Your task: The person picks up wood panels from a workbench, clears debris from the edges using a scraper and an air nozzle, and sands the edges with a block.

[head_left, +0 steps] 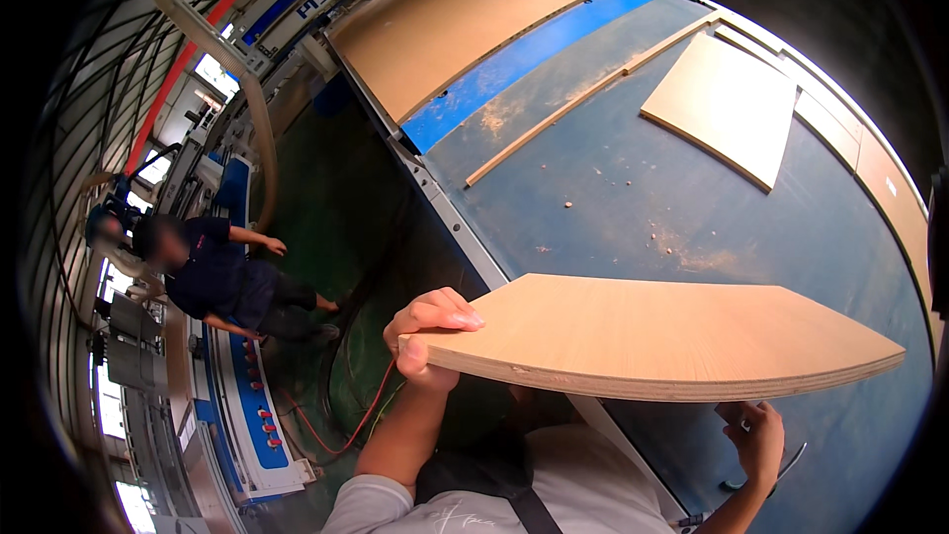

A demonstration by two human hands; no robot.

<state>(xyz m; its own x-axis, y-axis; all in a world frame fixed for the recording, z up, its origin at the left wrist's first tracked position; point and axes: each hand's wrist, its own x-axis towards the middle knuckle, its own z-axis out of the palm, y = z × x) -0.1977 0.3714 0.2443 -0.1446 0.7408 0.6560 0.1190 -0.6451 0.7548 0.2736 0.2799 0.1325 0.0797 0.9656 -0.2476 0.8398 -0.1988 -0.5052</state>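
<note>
A light wooden panel point(652, 336) with a layered, plywood-like edge is held up in front of me, tilted over the near edge of the machine table. My left hand point(430, 331) is closed on its left corner, fingers on the top face and thumb at the edge. Just under the panel's near edge on the right is my right hand point(756, 440), fingers curled. Something small and dark shows at those fingers, too unclear to name. The panel hides part of what lies beneath it.
On the blue-grey machine table point(583, 227) lie a loose square board point(727, 104), a long narrow strip point(593, 89), sawdust and small chips. A large sheet point(474, 20) covers the far end. A co-worker point(227, 277) stands left, beside a blue-and-white machine point(257, 415). A red hose point(341, 445) hangs near the floor.
</note>
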